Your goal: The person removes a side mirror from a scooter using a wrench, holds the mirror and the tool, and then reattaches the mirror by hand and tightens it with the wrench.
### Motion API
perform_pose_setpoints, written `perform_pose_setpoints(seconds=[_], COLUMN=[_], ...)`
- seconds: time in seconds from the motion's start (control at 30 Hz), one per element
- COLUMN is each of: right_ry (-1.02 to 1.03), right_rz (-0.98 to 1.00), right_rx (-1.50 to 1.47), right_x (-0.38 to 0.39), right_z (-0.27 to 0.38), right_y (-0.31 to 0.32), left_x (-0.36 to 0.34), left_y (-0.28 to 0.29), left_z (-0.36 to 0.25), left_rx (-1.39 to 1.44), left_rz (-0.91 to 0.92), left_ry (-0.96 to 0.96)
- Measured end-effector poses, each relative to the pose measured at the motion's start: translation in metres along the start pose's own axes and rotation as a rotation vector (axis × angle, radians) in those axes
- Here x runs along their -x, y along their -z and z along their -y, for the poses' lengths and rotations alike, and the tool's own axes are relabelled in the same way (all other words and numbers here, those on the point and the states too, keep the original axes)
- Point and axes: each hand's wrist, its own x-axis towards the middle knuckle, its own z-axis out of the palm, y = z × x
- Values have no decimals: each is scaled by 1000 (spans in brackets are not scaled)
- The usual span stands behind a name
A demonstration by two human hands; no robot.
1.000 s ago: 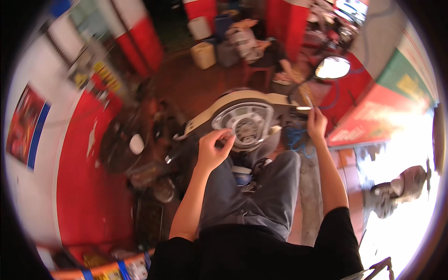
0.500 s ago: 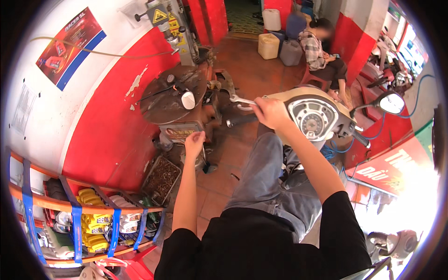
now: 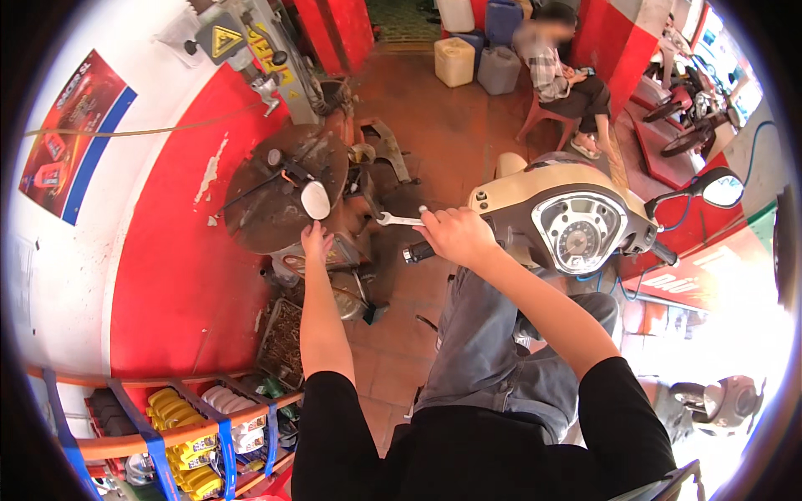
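Observation:
My left hand [image 3: 317, 244] reaches to the near edge of a round dark metal turntable [image 3: 251, 217]. Its fingers are stretched out and somewhat apart, close below a loose rear-view mirror [image 3: 316, 201] lying there; whether they touch it I cannot tell. The mirror's dark stem points left across the turntable. My right hand [image 3: 458, 238] is closed around a silver wrench [image 3: 397, 219] whose open jaw sticks out to the left. A second small metal end shows above the knuckles. Just right of this hand is a cream scooter [image 3: 518, 190], with its handlebar grip [image 3: 418, 251] below the wrench.
A mirror [image 3: 722, 191] stands on the scooter's right side. Farther back, a person [image 3: 547, 75] sits on a red chair beside plastic jerrycans [image 3: 454, 63]. At lower left is a rack [image 3: 109, 447] of bottles, near a tray of small rusty parts [image 3: 280, 338].
My left hand has moved forward to the loose mirror, its fingers now extended. My right hand still grips the wrench, now lower and slightly left of the scooter's front. The view has shifted.

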Motion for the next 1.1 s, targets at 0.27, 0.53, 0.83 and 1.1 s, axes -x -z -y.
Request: perform_pose_setpoints(seconds=[0.27,0.53,0.83,1.1], right_ry=[4,-14,-436,-717], right_rz=[-15,-37,-126,-209], right_rx=[-51,-90,-533,-955], right_x=[-6,-7,-31,-102], right_z=[-5,-6,-2,4], right_y=[-2,-1,24,43], left_x=[-54,-38,161,291], left_y=[-26,-29,-38,-92], left_z=[1,-4,-66,-48], left_rx=[160,424,494,492], left_rz=[-63,1,374,624], left_ry=[-54,-209,-330,-287])
